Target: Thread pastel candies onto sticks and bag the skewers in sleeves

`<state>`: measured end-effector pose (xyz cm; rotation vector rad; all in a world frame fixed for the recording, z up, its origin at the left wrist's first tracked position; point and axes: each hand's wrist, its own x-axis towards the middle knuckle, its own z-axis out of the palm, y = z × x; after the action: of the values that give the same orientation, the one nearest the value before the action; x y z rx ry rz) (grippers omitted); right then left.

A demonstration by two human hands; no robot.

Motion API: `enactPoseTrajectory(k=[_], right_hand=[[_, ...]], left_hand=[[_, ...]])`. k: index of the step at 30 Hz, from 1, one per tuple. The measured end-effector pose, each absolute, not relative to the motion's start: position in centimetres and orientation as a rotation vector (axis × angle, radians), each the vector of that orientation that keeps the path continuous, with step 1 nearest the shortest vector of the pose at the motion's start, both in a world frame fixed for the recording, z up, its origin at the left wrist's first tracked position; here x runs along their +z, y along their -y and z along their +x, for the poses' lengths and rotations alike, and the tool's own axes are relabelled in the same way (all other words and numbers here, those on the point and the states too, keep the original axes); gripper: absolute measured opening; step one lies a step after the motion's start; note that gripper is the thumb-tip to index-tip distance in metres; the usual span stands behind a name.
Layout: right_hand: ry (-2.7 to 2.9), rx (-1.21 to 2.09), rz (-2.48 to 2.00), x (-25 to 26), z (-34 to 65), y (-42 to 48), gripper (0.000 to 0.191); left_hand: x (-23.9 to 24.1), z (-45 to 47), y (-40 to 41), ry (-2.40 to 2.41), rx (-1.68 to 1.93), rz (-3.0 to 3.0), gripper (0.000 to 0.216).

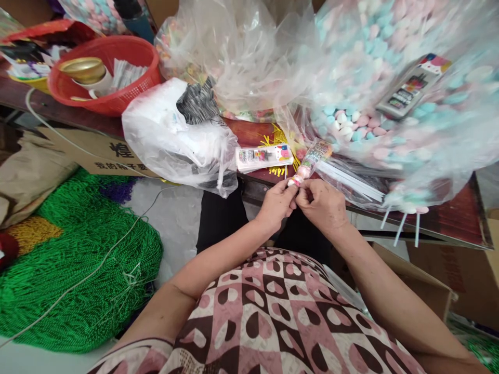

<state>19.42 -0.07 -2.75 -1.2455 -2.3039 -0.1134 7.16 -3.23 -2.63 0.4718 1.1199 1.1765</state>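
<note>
My left hand (276, 203) and my right hand (324, 204) meet at the table's front edge. Both are closed, thumbs against fingers, around the gathered lower end of a small clear printed bag (314, 155) with pink and white pieces in it. Whether a tie is also between the fingertips is too small to see. Just left of the bag lies a stack of printed packets (264, 157). Yellow twist ties (277, 136) are scattered behind and under that stack. To the right rests a clear bag of white sticks (351, 179).
Big clear sacks of pastel candies (362, 124) crowd the table's right, with a printed pack (414, 86) on top. Three white sticks (401, 228) jut over the front edge. A white plastic bag (175, 140) and a red basket (105, 106) stand left; green bead strands (78, 270) cover the floor.
</note>
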Motion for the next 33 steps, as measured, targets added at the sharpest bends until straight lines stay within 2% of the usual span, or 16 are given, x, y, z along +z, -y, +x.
enactPoseTrajectory(k=[6,12,17,21,27,33], right_hand=[[2.258,-0.189,-1.127,-1.8,19.1,0.2,0.016],[2.155,-0.063,-1.160,-1.8,18.5,0.3,0.016],[1.870,0.491,-1.196,-1.1,18.2,1.6,0.014],[1.626,0.845,-1.195,-0.8,18.0,2.7,0.031],[1.767,0.791,-1.240,-1.1,17.0,2.9,0.059],[1.766,0.747,-1.376,-1.3,16.9,3.0,0.050]], left_hand=[[-2.5,6.7,3.2,-0.844,1.210,0.400,0.031],[-2.5,6.5,2.9,-0.811,1.312,0.373,0.039],[-1.3,6.3,2.6,-0.828,1.475,0.418,0.035],[-0.4,6.5,2.5,-0.766,1.551,0.384,0.029],[0.2,7.5,2.7,-0.666,1.512,0.249,0.029],[-0.3,7.4,2.9,-0.785,1.514,0.329,0.028]])
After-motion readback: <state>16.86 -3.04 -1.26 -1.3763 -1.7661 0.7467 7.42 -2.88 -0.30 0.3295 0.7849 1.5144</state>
